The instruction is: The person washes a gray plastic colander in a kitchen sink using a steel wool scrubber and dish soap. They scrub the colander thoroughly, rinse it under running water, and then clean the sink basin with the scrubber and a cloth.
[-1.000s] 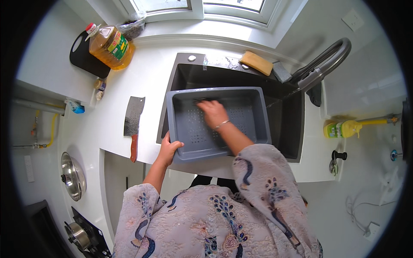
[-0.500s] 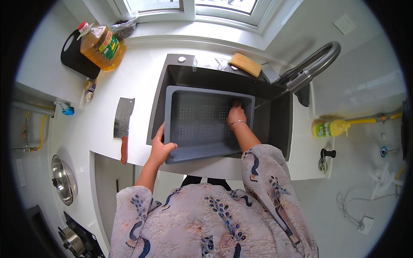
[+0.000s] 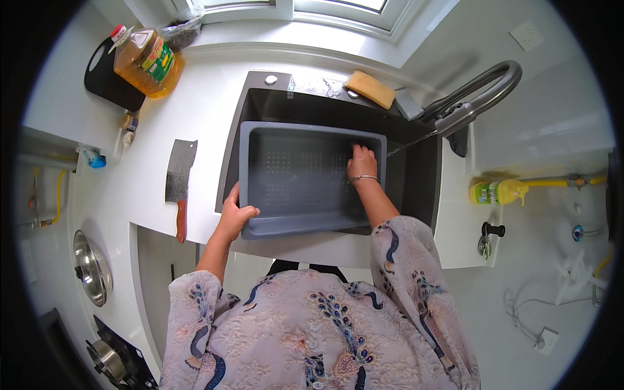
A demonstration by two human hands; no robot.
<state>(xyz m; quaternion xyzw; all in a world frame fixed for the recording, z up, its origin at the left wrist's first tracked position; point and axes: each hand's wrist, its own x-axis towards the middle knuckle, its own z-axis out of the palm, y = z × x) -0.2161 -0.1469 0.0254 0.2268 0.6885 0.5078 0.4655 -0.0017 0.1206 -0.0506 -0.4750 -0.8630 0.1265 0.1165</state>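
Note:
A grey rectangular drain basket (image 3: 299,226) with rows of small holes in its bottom rests tilted in the dark sink (image 3: 419,192). Its near edge overlaps the counter front. My left hand (image 3: 233,214) grips the basket's near left rim, thumb over the inside, fingers around the outside. Inside the basket, near the right wall, is my right hand (image 3: 362,162), with its fingers bent and close together against the surface. Whatever is under those fingertips, if anything, is hidden. Water runs from the grey faucet (image 3: 484,104) into the sink, just right of the basket.
A cleaver (image 3: 179,185) with a red-brown handle lies on the counter to the left. A yellow sponge (image 3: 370,90) and a grey block (image 3: 409,104) sit at the sink's back edge. An oil jug (image 3: 148,64) stands far left, a yellow-green bottle (image 3: 497,192) on the right.
My right hand has moved slightly toward me along the basket's right side. The left hand keeps its hold on the rim. The whole view has shifted a little.

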